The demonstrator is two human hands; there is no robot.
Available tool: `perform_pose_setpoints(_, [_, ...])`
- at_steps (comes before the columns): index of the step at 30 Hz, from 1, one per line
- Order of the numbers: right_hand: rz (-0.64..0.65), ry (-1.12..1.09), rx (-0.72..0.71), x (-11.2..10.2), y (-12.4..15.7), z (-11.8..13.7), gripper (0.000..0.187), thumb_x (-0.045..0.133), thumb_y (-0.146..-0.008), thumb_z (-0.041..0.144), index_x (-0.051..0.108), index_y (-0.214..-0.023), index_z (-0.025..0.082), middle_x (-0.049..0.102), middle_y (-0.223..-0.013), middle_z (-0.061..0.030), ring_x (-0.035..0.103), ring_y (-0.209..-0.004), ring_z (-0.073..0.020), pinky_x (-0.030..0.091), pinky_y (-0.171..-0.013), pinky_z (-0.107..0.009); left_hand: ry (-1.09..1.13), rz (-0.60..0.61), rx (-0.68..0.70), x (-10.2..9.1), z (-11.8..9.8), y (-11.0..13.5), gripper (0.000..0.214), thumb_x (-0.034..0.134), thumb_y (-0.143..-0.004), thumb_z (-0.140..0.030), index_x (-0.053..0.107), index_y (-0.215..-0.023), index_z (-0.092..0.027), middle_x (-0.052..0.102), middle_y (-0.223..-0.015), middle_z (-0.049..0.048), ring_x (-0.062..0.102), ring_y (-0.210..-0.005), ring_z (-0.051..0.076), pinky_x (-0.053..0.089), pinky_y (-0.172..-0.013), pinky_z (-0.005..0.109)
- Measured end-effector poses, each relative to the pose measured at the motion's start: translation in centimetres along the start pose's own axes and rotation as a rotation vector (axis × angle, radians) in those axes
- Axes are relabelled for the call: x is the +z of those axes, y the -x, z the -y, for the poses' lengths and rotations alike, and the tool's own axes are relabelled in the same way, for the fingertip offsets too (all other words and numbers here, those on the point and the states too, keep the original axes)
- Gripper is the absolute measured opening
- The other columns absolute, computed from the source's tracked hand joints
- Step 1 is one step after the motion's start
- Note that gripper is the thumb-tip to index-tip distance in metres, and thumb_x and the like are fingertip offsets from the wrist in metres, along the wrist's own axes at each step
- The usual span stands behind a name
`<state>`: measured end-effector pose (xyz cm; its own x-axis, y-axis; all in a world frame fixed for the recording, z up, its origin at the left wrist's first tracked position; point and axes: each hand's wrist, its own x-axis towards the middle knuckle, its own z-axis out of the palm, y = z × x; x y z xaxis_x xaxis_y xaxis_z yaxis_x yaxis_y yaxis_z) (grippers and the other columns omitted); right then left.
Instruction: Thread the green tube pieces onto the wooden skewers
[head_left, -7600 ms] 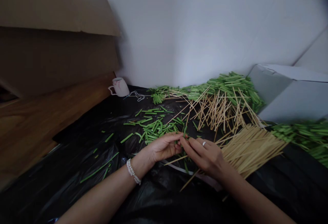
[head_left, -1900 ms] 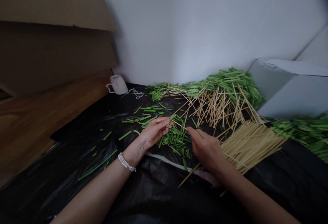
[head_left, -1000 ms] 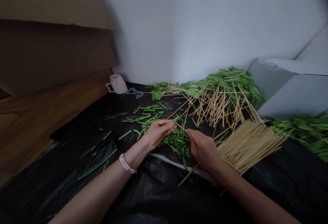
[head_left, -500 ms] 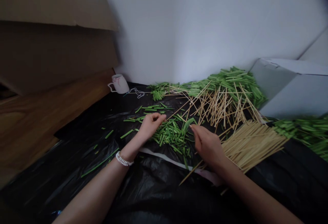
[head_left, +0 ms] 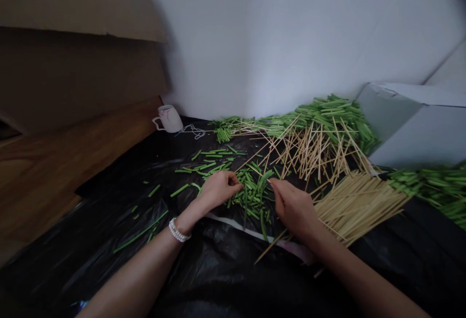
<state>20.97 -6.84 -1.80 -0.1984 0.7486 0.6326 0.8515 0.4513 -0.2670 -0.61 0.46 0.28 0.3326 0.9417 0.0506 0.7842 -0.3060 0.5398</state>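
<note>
My left hand (head_left: 220,188), with a white beaded bracelet (head_left: 178,230) at its wrist, is closed in a pinch over the pile of short cut green stems (head_left: 255,192). A green stem piece (head_left: 245,204) hangs just at its fingertips. To the right, my right hand (head_left: 294,204) pinches a thin wooden skewer (head_left: 260,172), mostly hidden by the fingers. A curved green stem (head_left: 265,182) lies by the skewer's tip; whether it is threaded on, I cannot tell.
Skewers filled with green stems (head_left: 327,119) are heaped along the wall. A bundle of bare skewers (head_left: 360,206) lies at right on the black plastic sheet (head_left: 211,269). A mug (head_left: 170,119), a cardboard box (head_left: 80,65) and a white box (head_left: 422,128) stand around; more green stems (head_left: 433,192) lie far right.
My left hand has moved slightly right and down, closer to my right hand, and a green stem piece now shows at its fingertips. My right hand has hardly moved.
</note>
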Motion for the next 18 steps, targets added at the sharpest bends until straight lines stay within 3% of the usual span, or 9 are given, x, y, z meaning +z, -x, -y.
perform_pose_setpoints(3, [-0.005, 0.009, -0.003, -0.10, -0.04, 0.08, 0.028, 0.041, -0.091, 0.012, 0.062, -0.109, 0.015, 0.070, -0.096, -0.0086, 0.067, -0.091, -0.0172, 0.050, -0.079, -0.027, 0.184, -0.090, 0.038, -0.18, 0.23, -0.38, 0.022, 0.062, -0.079, -0.040, 0.067, -0.075, -0.019, 0.066, -0.069, 0.0002, 0.056, -0.063, 0.014, 0.036, -0.059, 0.025])
perform_pose_setpoints(6, [0.015, 0.020, 0.001, -0.24, -0.04, 0.27, 0.028, 0.040, -0.091, 0.013, 0.062, -0.109, 0.015, 0.070, -0.094, -0.0078, 0.067, -0.088, -0.0163, 0.050, -0.078, -0.026, 0.552, -0.134, 0.036, -0.17, 0.13, -0.74, 0.021, 0.064, -0.080, -0.036, 0.065, -0.075, -0.016, 0.068, -0.072, 0.0015, 0.057, -0.064, 0.013, 0.041, -0.062, 0.023])
perform_pose_setpoints(9, [0.029, 0.033, -0.010, -0.28, 0.03, 0.46, 0.028, 0.040, -0.091, 0.013, 0.063, -0.108, 0.015, 0.070, -0.094, -0.0082, 0.067, -0.087, -0.0161, 0.050, -0.078, -0.025, 1.033, 0.017, -0.126, -0.03, -0.06, -0.88, 0.019, 0.071, -0.077, -0.032, 0.066, -0.079, -0.014, 0.071, -0.078, 0.0033, 0.060, -0.063, 0.009, 0.044, -0.060, 0.019])
perform_pose_setpoints(12, [0.039, 0.052, -0.016, -0.25, 0.13, 0.55, 0.028, 0.040, -0.092, 0.013, 0.063, -0.108, 0.015, 0.070, -0.094, -0.0084, 0.067, -0.087, -0.0162, 0.050, -0.078, -0.025, 1.354, 0.140, -0.300, 0.02, -0.08, -0.85, 0.018, 0.076, -0.074, -0.020, 0.069, -0.088, -0.013, 0.072, -0.086, 0.0057, 0.064, -0.070, 0.009, 0.048, -0.063, 0.016])
perform_pose_setpoints(18, [0.083, 0.062, -0.021, -0.31, 0.12, 0.62, 0.029, 0.039, -0.093, 0.014, 0.063, -0.109, 0.015, 0.070, -0.092, -0.0074, 0.066, -0.086, -0.0161, 0.049, -0.076, -0.025, 1.524, 0.206, -0.342, 0.08, 0.10, -0.73, 0.012, 0.071, -0.078, -0.009, 0.072, -0.090, -0.011, 0.072, -0.089, 0.0076, 0.066, -0.073, 0.009, 0.052, -0.063, 0.014])
